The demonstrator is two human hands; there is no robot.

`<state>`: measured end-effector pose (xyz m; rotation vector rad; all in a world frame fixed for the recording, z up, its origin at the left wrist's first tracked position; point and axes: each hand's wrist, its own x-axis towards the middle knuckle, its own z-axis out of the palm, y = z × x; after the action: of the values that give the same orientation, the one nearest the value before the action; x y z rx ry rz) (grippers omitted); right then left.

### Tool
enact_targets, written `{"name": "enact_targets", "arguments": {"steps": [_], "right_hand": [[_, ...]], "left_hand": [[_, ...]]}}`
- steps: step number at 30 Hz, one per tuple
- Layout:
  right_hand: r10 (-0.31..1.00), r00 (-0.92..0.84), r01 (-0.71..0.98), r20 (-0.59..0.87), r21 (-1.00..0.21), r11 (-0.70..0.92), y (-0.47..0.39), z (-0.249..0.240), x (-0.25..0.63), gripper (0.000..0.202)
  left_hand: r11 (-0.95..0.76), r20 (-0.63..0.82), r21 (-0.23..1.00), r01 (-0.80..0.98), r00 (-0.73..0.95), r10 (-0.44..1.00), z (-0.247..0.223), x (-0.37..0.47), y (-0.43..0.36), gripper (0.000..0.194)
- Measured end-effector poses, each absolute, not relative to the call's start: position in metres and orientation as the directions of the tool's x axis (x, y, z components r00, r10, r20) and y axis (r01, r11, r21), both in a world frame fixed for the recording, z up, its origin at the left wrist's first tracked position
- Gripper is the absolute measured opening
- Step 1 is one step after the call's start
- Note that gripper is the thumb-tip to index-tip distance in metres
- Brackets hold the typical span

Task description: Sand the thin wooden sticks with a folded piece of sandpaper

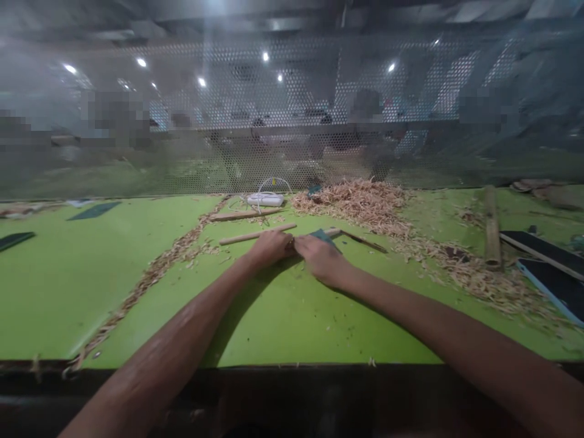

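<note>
Left hand point(272, 244) and right hand point(323, 260) meet, fingers narrowed together, above the green worktop point(292, 316).
Close two-handed fingerwork seems in hand, calling for steady, matched fingertips; whether they grip anything, I cannot tell. A pale stick point(241, 237) lies right by the left knuckles, a dark green piece point(319, 235) just past the right; beyond are shavings point(356, 204), then a perforated screen point(292, 152).

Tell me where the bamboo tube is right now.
At the head view's right, the bamboo tube lies on the green table, just left of two dark flat objects.
</note>
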<state>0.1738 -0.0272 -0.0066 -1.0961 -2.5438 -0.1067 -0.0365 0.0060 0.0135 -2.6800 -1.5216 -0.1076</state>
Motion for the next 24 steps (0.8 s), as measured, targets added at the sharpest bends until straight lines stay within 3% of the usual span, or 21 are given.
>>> {"name": "enact_targets", "arguments": {"steps": [2, 6, 11, 17, 22, 24], "right_hand": [[0.705, -0.624, 0.727, 0.337, -0.081, 0.682, -0.026, -0.003, 0.175, 0.050], [0.850, -0.435, 0.881, 0.298, -0.055, 0.470, -0.022, 0.005, 0.186, 0.038], [0.668, -0.656, 0.711, 0.351, -0.009, 0.703, -0.022, -0.003, 0.181, 0.044], [0.824, -0.454, 0.862, 0.340, -0.068, 0.503, -0.019, 0.002, 0.193, 0.044], [0.700, -0.629, 0.728, 0.338, -0.060, 0.683, -0.027, 0.002, 0.179, 0.046], [0.729, -0.601, 0.753, 0.327, -0.072, 0.654, -0.026, 0.002, 0.185, 0.044]], "left_hand": [[-0.493, 0.097, -0.022, 0.870, 0.493, 0.865, 0.013, -0.034, 0.007, 0.048], [-0.495, 0.064, -0.029, 0.868, 0.496, 0.866, 0.014, -0.028, 0.006, 0.053], [-0.568, 0.138, -0.025, 0.823, 0.566, 0.813, 0.011, -0.032, 0.010, 0.036], [-0.515, 0.118, 0.011, 0.857, 0.510, 0.852, 0.008, -0.032, 0.013, 0.052], [-0.593, 0.191, -0.006, 0.805, 0.583, 0.789, 0.005, -0.036, 0.014, 0.042], [-0.603, 0.171, 0.009, 0.798, 0.593, 0.787, 0.005, -0.038, 0.014, 0.048]]}}
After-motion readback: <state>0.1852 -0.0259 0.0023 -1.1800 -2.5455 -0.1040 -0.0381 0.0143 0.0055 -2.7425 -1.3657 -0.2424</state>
